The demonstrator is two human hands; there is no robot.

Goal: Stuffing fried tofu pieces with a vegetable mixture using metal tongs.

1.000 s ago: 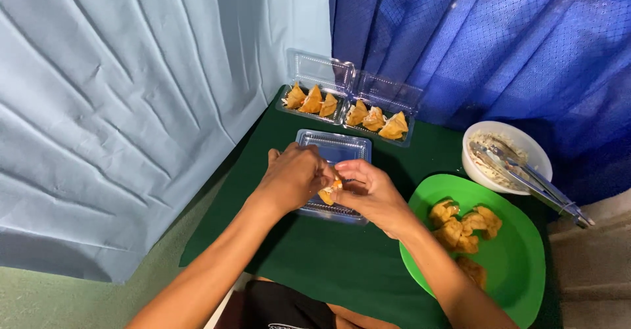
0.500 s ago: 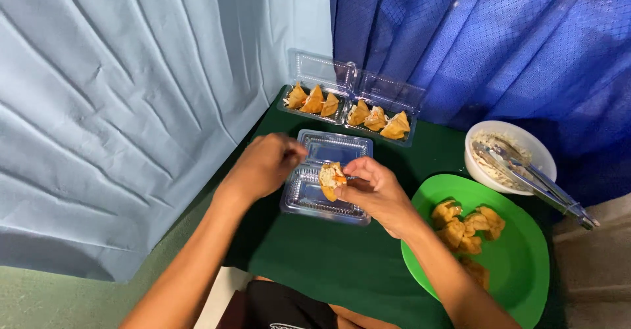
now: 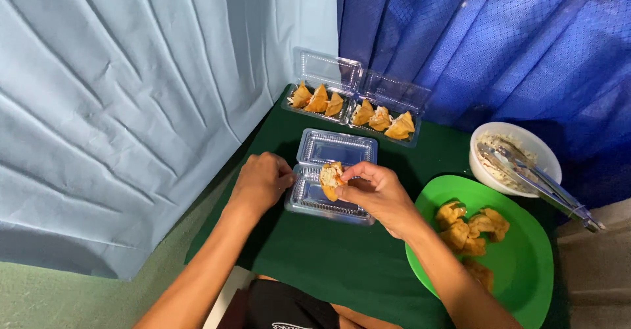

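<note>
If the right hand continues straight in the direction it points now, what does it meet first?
The right hand points left, holding a fried pastry over the open clear container. It would probably meet the left hand first, though depth is unclear.

Bare green cloth [image 3: 342, 263] near the body; filled boxes [image 3: 355, 109] behind, green plate [image 3: 519, 263] rightward.

Table cloth [image 3: 342, 263] is dark green, plate [image 3: 526, 263] bright green. Fried pieces [image 3: 470, 227] are golden-orange. Bowl [image 3: 519, 138] white, tongs [image 3: 539, 181] silver. Left curtain [image 3: 118, 92] pale blue, plain; right curtain [image 3: 499, 46] deep blue w/ fine diamond grid. Containers [image 3: 332, 171] are clear.
</note>
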